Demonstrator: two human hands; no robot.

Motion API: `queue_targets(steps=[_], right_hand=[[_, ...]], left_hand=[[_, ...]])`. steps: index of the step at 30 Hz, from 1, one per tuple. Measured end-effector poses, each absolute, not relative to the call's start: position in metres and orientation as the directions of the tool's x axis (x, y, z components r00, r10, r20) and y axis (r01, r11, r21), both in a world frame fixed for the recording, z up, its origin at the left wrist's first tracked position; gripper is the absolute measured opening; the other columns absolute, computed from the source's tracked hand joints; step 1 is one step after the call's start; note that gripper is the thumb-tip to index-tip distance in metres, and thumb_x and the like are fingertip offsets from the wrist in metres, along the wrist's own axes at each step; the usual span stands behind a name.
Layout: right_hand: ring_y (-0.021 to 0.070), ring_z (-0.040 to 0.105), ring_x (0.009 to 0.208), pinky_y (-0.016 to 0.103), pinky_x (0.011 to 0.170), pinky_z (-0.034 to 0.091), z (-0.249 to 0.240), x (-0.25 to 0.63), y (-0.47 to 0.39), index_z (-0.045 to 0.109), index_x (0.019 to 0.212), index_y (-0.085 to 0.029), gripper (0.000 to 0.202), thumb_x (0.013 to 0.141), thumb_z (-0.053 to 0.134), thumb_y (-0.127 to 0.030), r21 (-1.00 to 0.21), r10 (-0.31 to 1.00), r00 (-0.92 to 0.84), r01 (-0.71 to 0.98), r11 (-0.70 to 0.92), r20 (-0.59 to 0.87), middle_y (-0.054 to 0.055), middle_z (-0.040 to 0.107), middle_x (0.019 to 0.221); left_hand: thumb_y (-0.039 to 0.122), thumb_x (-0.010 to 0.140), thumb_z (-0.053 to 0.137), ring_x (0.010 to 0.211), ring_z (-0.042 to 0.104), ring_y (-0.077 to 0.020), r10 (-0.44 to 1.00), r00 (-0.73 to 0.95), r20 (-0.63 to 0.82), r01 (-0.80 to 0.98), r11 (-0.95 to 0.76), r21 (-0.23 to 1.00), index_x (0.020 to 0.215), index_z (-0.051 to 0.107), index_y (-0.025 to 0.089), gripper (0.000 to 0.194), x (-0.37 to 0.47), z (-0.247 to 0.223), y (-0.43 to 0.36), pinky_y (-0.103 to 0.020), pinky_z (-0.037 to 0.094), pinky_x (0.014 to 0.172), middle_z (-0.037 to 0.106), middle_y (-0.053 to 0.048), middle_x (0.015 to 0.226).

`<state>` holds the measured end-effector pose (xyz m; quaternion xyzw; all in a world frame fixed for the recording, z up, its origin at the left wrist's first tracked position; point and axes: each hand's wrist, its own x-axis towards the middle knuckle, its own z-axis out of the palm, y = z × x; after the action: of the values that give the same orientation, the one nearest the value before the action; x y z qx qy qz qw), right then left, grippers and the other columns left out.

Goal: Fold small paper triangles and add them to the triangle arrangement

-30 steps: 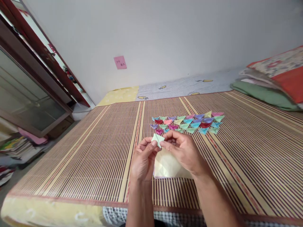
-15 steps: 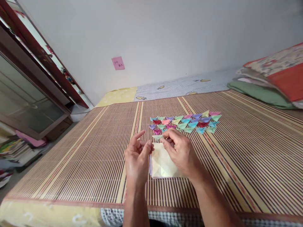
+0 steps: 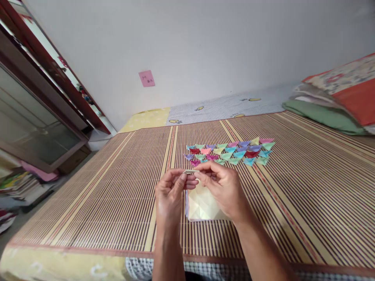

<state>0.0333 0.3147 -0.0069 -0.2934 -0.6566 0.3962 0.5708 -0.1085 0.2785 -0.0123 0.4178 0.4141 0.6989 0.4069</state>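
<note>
A small folded piece of pale paper [image 3: 191, 171] is held up between both hands. My left hand [image 3: 171, 189] pinches its left end between thumb and index finger. The right end sits in the fingertips of my right hand [image 3: 224, 187]. Below them lies a stack of square paper [image 3: 206, 203], pale yellow on top, partly covered by my right hand. Just beyond the hands, several small folded paper pieces [image 3: 231, 150] in many colours stand in rows; my right hand hides part of the nearest row.
A striped bamboo mat [image 3: 117, 195] covers the bed. Green cloth [image 3: 322, 115] and an orange floral pillow [image 3: 356, 97] lie at the back right. On the wall hangs a pink note [image 3: 147, 78]. A glass-fronted cabinet door [image 3: 29, 121] stands at the left.
My left thumb and index finger have closed on the left end of the pale piece, which has shifted slightly left and now looks flatter and narrower.
</note>
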Motion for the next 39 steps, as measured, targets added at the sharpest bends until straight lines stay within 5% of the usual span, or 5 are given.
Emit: queue_targets(steps=[12, 25, 39], right_hand=[[0.0156, 0.074, 0.073, 0.027, 0.069, 0.061, -0.004, 0.023, 0.309, 0.072, 0.088, -0.021, 0.006, 0.092, 0.069, -0.017, -0.872, 0.864, -0.148, -0.186, 0.453, 0.481, 0.0, 0.075, 0.079], [0.0155, 0.07, 0.08, 0.028, 0.074, 0.058, -0.007, 0.018, 0.309, 0.07, 0.087, -0.021, 0.007, 0.092, 0.069, -0.017, -0.836, 0.837, -0.068, -0.133, 0.532, 0.543, 0.001, 0.072, 0.086], [0.0152, 0.068, 0.066, 0.028, 0.065, 0.057, -0.011, 0.013, 0.311, 0.066, 0.079, -0.02, 0.008, 0.085, 0.071, -0.02, -0.903, 0.917, -0.039, -0.195, 0.382, 0.396, -0.001, 0.069, 0.071]], left_hand=[[0.023, 0.081, 0.084, 0.071, 0.076, -0.0136, 0.877, -0.39, 0.28, -0.252, -0.394, 0.884, 0.088, 0.078, 0.018, 0.011, -0.107, -0.013, 0.28, -0.022, 0.063, 0.073, 0.08, -0.003, 0.078], [0.024, 0.077, 0.087, 0.071, 0.076, -0.0141, 0.83, -0.484, 0.276, -0.193, -0.41, 0.892, 0.085, 0.083, 0.019, 0.01, -0.104, -0.014, 0.278, -0.022, 0.062, 0.073, 0.081, -0.004, 0.079], [0.022, 0.079, 0.086, 0.069, 0.075, -0.0134, 0.782, -0.543, 0.306, -0.118, -0.431, 0.894, 0.084, 0.078, 0.017, 0.01, -0.092, -0.014, 0.279, -0.022, 0.062, 0.069, 0.079, -0.002, 0.075]])
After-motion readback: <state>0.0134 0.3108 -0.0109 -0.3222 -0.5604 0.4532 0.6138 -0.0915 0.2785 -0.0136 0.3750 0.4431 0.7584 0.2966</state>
